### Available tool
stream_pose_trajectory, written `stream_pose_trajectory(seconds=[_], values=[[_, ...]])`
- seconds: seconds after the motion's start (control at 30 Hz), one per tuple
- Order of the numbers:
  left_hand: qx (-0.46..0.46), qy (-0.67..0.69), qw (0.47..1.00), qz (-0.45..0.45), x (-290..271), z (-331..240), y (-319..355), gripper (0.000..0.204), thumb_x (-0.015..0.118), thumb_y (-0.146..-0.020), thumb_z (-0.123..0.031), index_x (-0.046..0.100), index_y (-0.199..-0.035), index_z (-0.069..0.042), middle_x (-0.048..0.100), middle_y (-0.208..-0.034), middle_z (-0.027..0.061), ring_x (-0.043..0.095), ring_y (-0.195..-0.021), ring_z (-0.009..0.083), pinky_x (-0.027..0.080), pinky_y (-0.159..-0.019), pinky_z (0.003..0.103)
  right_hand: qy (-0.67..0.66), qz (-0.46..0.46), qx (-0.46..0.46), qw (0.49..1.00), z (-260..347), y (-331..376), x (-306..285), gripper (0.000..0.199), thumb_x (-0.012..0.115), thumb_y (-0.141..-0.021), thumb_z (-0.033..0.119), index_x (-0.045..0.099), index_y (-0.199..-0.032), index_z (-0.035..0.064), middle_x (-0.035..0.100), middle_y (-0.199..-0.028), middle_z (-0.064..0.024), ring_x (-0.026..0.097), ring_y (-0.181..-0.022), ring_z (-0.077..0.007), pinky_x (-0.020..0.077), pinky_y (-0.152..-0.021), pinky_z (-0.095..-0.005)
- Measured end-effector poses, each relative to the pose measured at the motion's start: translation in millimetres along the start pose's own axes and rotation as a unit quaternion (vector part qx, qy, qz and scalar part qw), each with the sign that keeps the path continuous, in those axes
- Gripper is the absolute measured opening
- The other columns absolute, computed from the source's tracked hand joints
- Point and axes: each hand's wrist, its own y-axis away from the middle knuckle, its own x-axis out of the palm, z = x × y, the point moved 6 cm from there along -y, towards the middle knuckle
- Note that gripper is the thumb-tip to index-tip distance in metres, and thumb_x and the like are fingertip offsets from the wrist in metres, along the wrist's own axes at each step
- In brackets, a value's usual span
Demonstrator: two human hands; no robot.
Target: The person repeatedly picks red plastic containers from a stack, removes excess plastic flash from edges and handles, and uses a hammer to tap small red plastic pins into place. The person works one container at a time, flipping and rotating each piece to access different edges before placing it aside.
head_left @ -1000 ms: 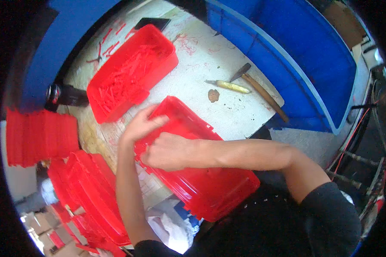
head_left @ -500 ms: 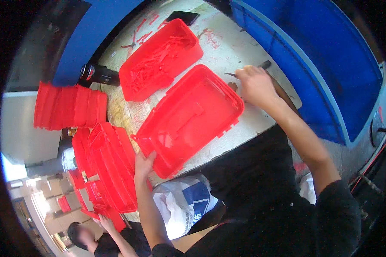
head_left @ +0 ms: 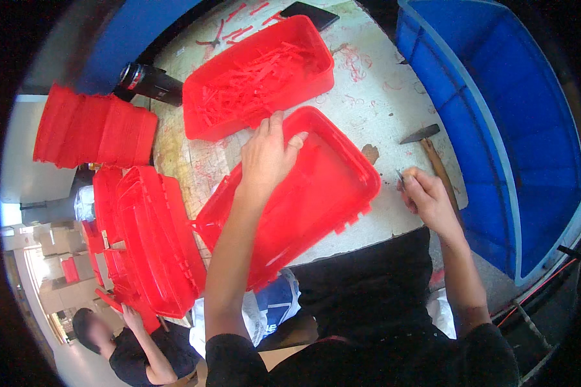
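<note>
My left hand [head_left: 268, 155] lies flat and open on the red tray [head_left: 310, 200] overhanging the table [head_left: 374, 97] edge, my right hand [head_left: 426, 197] pinches a small blade, and loose pressure could tip the tray off.

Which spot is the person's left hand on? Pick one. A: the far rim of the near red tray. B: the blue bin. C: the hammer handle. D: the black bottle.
A: the left hand lies on the far rim of the near red tray, fingers reaching toward the tray of red strips, while the right hand pinches a small tool near the hammer.
</note>
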Motion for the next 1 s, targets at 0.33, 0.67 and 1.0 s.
stream_pose_trajectory(seconds=[0.33, 0.67, 1.0], values=[[0.076, -0.028, 0.996, -0.047, 34.1, -19.0, 24.0, 0.035, 0.064, -0.093, -0.040, 0.058, -0.081, -0.008, 0.066, -0.073, 0.0104, 0.064, -0.060, 0.0324, 0.047, -0.050, 0.044, -0.003, 0.074, -0.004, 0.997, 4.3, -63.2, 46.1, 0.035, 0.047, -0.105, 0.026, 0.057, -0.084, 0.0004, 0.052, -0.066, -0.0019, 0.047, -0.065, -0.0105, 0.0407, -0.060, -0.0304], [0.092, -0.047, 0.992, -0.066, 33.4, -22.1, 22.8, 0.033, 0.069, -0.089, -0.037, 0.058, -0.077, -0.009, 0.064, -0.068, 0.0084, 0.065, -0.057, 0.0277, 0.050, -0.048, 0.038, 0.033, 0.064, -0.009, 0.997, 5.6, -65.4, 48.1, 0.033, 0.048, -0.105, 0.024, 0.056, -0.083, 0.0002, 0.051, -0.065, -0.0031, 0.045, -0.065, -0.0111, 0.0406, -0.062, -0.0314], [0.052, -0.053, 0.997, -0.018, 31.9, -22.4, 21.4, 0.033, 0.066, -0.091, -0.039, 0.061, -0.082, -0.008, 0.068, -0.074, 0.0101, 0.067, -0.060, 0.0307, 0.050, -0.050, 0.041, 0.042, 0.078, 0.013, 0.996, 2.5, -38.6, 41.2, 0.032, 0.049, -0.104, 0.023, 0.058, -0.085, -0.0008, 0.052, -0.065, -0.0049, 0.047, -0.065, -0.0116, 0.0423, -0.062, -0.0317]])
